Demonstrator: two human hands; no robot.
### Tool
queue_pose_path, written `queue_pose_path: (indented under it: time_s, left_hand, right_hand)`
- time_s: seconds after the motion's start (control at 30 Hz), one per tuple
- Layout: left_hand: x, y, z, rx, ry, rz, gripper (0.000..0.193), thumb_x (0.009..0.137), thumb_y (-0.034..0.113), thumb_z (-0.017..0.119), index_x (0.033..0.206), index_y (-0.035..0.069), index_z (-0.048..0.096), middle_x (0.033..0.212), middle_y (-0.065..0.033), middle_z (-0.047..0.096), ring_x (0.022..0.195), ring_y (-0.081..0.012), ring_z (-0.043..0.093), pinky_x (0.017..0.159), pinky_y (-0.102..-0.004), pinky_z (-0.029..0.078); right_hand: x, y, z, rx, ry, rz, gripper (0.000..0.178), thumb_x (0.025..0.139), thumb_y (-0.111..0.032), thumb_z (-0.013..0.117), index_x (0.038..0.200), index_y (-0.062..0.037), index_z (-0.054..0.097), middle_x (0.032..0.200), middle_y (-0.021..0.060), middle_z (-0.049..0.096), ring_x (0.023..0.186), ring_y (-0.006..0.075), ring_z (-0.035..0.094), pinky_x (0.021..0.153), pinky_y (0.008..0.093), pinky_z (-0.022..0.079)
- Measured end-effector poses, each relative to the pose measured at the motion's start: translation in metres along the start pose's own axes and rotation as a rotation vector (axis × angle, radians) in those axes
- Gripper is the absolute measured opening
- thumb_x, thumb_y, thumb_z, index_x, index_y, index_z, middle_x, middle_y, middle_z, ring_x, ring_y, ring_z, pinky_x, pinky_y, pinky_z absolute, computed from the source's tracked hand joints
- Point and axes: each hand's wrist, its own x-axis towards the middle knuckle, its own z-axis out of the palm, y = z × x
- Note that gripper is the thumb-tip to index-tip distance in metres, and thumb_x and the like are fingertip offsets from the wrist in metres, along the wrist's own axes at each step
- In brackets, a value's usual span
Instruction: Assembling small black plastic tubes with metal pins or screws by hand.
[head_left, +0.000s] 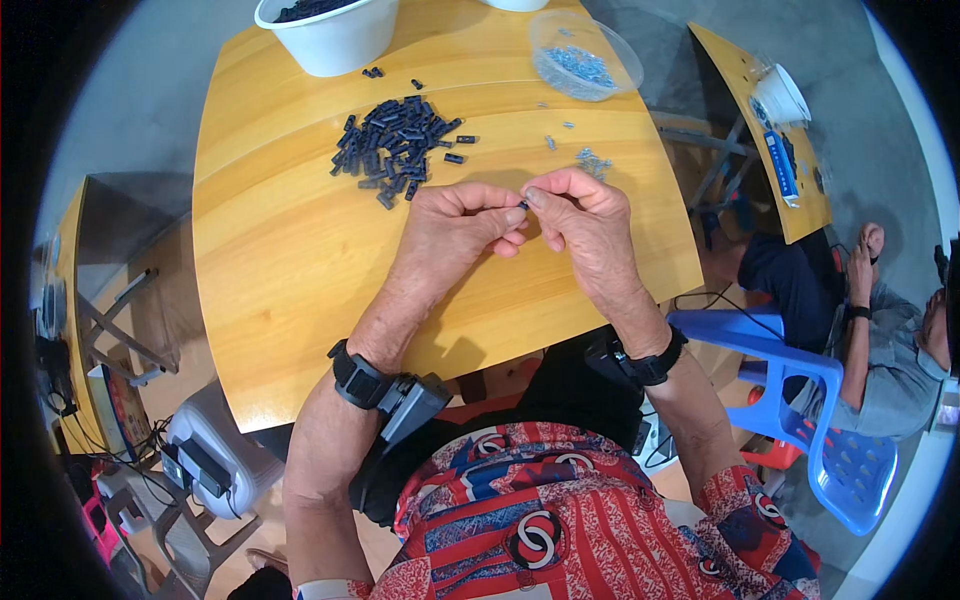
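Over the middle of the yellow wooden table (300,330), my hands meet fingertip to fingertip. Thumb and fingers of my left hand (455,232) pinch a small black plastic piece (523,205), mostly covered by the fingers. My right hand (592,228) is closed in a pinch at the other side of that piece; whatever lies between its fingertips is too small to make out. Just beyond my left hand lies a loose pile of black rectangular plastic pieces (395,140). Past my right hand sits a little heap of small silvery metal parts (592,160).
A clear plastic tub (585,62) of small metal parts stands at the far right of the table. At the far left is a white bucket (330,38) with black pieces inside. A blue plastic chair (780,365) and a seated person (885,340) are on the right.
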Motion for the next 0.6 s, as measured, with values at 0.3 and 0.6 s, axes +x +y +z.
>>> queue_pose_path:
  time_s: [0.3, 0.6]
  left_hand:
    - [0.001, 0.000, -0.002, 0.023, -0.024, -0.003, 0.014, 0.086, 0.006, 0.064, 0.096, -0.004, 0.065, 0.083, -0.0098, 0.068, 0.071, -0.0126, 0.064, 0.063, -0.0230, 0.054]
    - [0.001, -0.001, -0.002, 0.066, -0.002, -0.013, 0.011, 0.086, 0.004, 0.064, 0.091, -0.005, 0.067, 0.079, -0.0072, 0.067, 0.068, -0.0103, 0.063, 0.061, -0.0221, 0.053]
  right_hand:
    - [-0.001, 0.005, 0.003, 0.062, 0.015, -0.029, 0.008, 0.084, -0.009, 0.067, 0.087, -0.0011, 0.065, 0.066, -0.0020, 0.057, 0.054, 0.0032, 0.047, 0.047, 0.0173, 0.037]
    - [0.002, 0.012, 0.003, -0.347, 0.090, -0.274, 0.004, 0.080, -0.002, 0.068, 0.082, 0.0001, 0.064, 0.072, 0.0032, 0.059, 0.064, 0.0092, 0.055, 0.055, 0.0229, 0.044]
